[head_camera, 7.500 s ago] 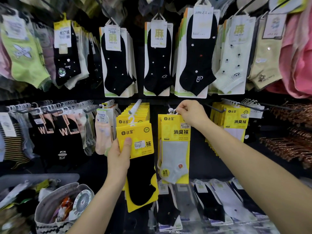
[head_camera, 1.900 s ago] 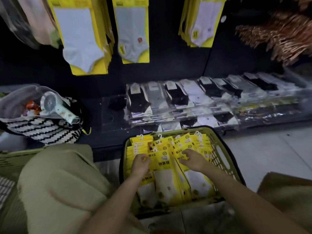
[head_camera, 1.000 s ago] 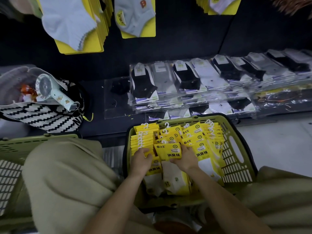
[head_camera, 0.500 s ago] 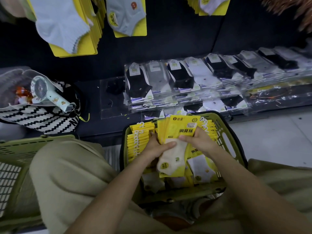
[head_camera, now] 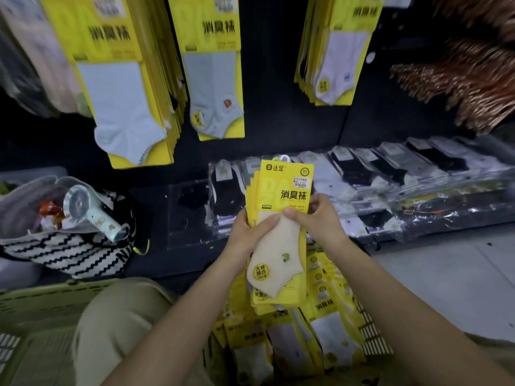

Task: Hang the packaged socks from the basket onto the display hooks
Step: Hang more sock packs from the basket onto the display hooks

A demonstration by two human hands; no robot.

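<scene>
Both hands hold a stack of several yellow sock packs [head_camera: 281,196] upright above the green basket [head_camera: 372,341]; the front pack shows a cream sock. My left hand [head_camera: 248,235] grips the stack's left edge with the thumb across the sock. My right hand [head_camera: 317,221] pinches its right side. White hanger loops stick out at the stack's top. More yellow sock packs [head_camera: 328,324] lie in the basket below. Yellow packs with pale socks hang on the display above: a thick bunch [head_camera: 122,87] at left, a single front one [head_camera: 213,68] in the middle, another bunch [head_camera: 334,51] at right.
Flat clear-wrapped black and white socks [head_camera: 390,174] lie in rows on the low shelf. A zigzag-patterned bag [head_camera: 64,252] with a small hand fan [head_camera: 92,210] sits at left. A second green basket [head_camera: 33,330] is at lower left, my knee [head_camera: 119,324] beside it. Copper hangers [head_camera: 468,76] at upper right.
The stack of yellow packs has been lifted out of the basket, higher than half a second ago, and the view has tilted up toward the hanging packs. Both hands still grip it.
</scene>
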